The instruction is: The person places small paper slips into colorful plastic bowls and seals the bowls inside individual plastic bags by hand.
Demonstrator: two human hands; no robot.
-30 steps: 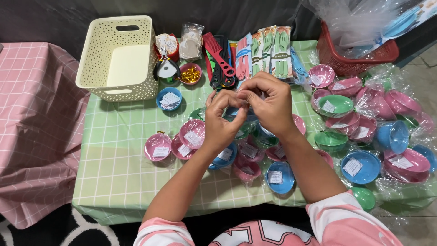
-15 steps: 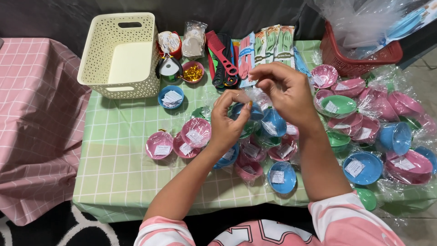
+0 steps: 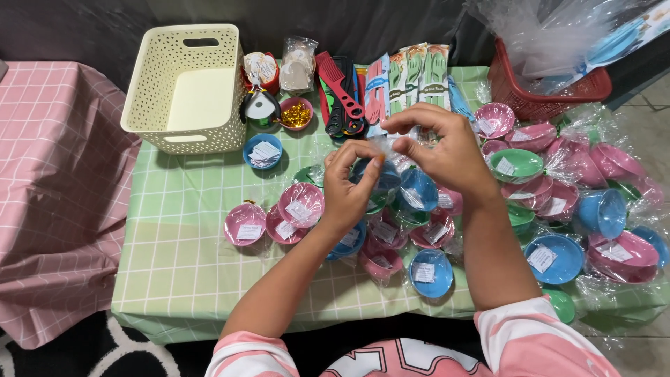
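Green checked table (image 3: 181, 230), wrapped bowls everywhere. Left hand (image 3: 347, 187) and right hand (image 3: 447, 150) are raised mid-table, fingers curled, pinching the clear wrap on a blue bowl (image 3: 382, 174).

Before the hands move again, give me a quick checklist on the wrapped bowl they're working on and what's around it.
1. Left hand on the wrapped blue bowl: ok, fingers curl round its near side.
2. Right hand on the clear wrap: ok, fingertips pinch it above the bowl.
3. Wrap gathered shut: cannot tell, the fingers hide it.
4. Room to set it down: not ok right below, wrapped bowls crowd there; bare green cloth lies to the left.
5. Basket: ok, upright, nothing in it.
6. Gold ties dish: ok, within view beside the basket.
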